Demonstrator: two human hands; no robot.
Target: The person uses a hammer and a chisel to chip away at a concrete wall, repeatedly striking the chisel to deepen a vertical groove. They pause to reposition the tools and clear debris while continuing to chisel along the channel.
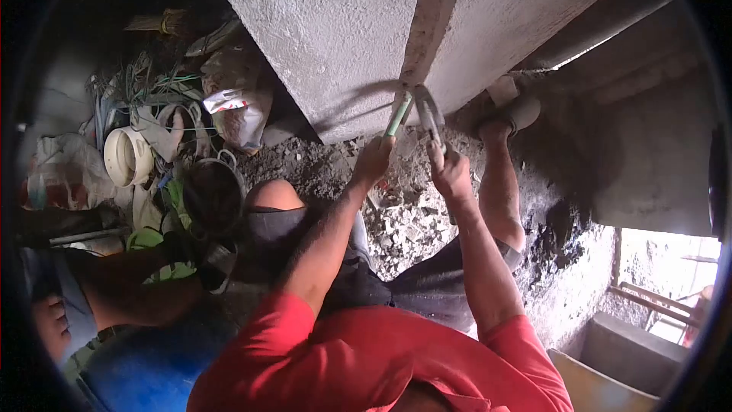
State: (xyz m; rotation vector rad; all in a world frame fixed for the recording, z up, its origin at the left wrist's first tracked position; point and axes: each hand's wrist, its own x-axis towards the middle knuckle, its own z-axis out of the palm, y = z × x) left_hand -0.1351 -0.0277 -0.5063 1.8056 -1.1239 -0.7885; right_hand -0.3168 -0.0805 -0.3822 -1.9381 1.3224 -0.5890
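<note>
My left hand (pixel 374 159) is closed around a green-handled tool (pixel 398 116), whose upper end meets the foot of a groove (pixel 431 19) in the rough grey wall (pixel 335 30). Just to its right, my right hand (pixel 451 175) is closed on the handle of a hammer-like tool (pixel 429 114). That tool's head is blurred by motion beside the green one. Both hands are at the lower edge of the wall, above broken rubble.
Rubble (pixel 408 233) covers the ground between my legs. At left are a cream bucket (pixel 128 157), a dark bucket (pixel 213 191), bags and tangled cords. Another person's bare foot (pixel 52 328) is at far left. A grey basin (pixel 629 355) stands at lower right.
</note>
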